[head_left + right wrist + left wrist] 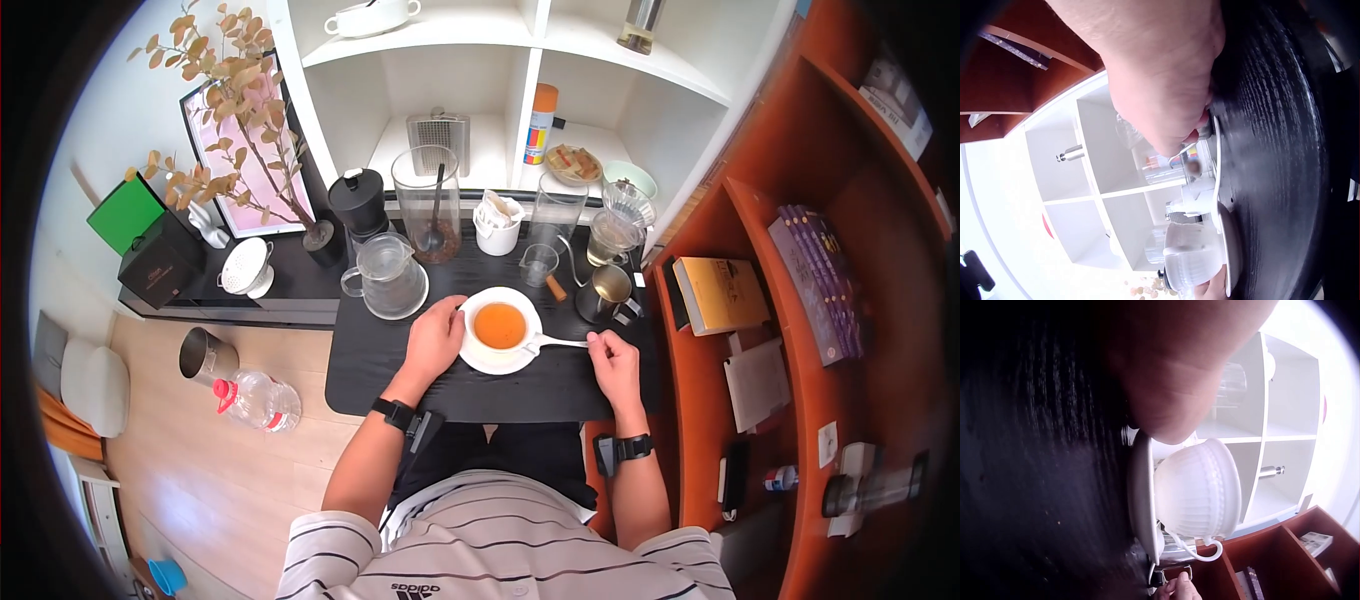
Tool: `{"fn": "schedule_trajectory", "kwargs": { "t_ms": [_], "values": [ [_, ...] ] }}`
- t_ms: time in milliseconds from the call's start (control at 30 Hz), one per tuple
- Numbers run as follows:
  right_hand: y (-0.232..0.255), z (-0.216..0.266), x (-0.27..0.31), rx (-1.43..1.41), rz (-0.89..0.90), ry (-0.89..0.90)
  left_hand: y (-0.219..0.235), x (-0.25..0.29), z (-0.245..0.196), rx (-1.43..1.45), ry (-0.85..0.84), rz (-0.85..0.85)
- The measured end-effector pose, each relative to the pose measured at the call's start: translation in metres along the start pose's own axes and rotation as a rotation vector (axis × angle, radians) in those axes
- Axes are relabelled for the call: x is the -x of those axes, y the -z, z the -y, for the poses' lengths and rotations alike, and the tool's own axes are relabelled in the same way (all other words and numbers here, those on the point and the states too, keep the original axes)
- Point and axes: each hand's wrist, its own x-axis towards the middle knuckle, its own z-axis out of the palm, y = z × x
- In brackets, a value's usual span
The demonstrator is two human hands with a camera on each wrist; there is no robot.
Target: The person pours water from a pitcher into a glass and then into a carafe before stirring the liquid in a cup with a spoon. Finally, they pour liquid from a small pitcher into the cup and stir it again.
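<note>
A white cup (1200, 487) of amber liquid (499, 326) stands on a white saucer (492, 366) at the middle of the black table. My left hand (436, 333) pinches the saucer's left rim, thumb and fingers at its edge. On the other side, my right hand (614, 366) holds the end of a white spoon (565, 342) by its handle. The spoon's head lies at the saucer's right side, next to the cup. In the right wrist view the spoon handle (1217, 169) runs just above the tabletop. The left fingertips are hidden in the left wrist view.
Behind the cup stand a glass server (390, 278), a black grinder (358, 205), a tall glass jar (427, 205), a white pot (498, 225), a small glass pitcher (538, 265) and a metal jug (604, 293). A brown bookshelf (745, 210) borders the table's right side.
</note>
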Motion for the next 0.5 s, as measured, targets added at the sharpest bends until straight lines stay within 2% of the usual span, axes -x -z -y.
{"fn": "schedule_trajectory", "kwargs": {
  "t_ms": [500],
  "values": [
    [0.0012,0.0049,0.0004,0.018,0.026,0.029,-0.0012,-0.0016,0.0042,0.005,-0.032,0.002]
  ]
}}
